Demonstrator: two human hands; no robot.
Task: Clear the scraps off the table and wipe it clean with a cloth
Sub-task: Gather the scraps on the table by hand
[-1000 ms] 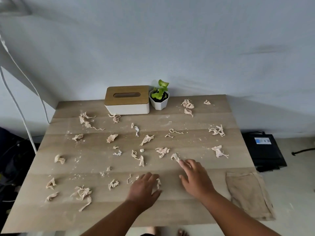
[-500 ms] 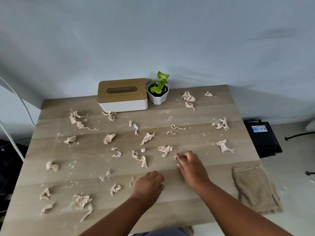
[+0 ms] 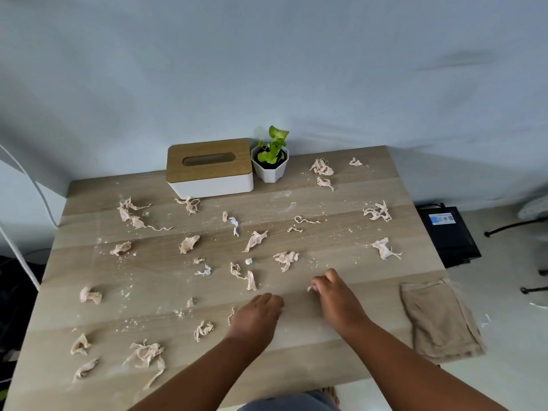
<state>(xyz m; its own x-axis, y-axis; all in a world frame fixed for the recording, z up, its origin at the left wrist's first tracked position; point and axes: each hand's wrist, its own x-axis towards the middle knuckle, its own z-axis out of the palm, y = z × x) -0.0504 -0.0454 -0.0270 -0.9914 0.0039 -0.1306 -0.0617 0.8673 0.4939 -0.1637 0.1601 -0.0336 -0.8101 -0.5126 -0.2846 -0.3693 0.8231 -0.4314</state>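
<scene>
Several pale, crumpled scraps lie scattered over the wooden table (image 3: 311, 203), with fine crumbs among them. My right hand (image 3: 336, 298) is curled near the table's front middle, its fingers pinched on a small scrap (image 3: 310, 288) that peeks out at the fingertips. My left hand (image 3: 258, 315) rests palm down beside it, covering a spot where a scrap lay; whether it holds anything is hidden. A scrap (image 3: 286, 259) lies just beyond the right hand. A folded tan cloth (image 3: 439, 321) lies on the table's front right corner, hanging over the edge.
A white tissue box with a wooden lid (image 3: 209, 167) and a small potted plant (image 3: 270, 158) stand at the table's back edge by the wall. A black device (image 3: 447, 232) sits on the floor to the right. White cables (image 3: 17, 250) hang at the left.
My right hand closed its fingers around the small scrap it was touching and drew it back toward me. My left hand stayed flat. The view shifted slightly.
</scene>
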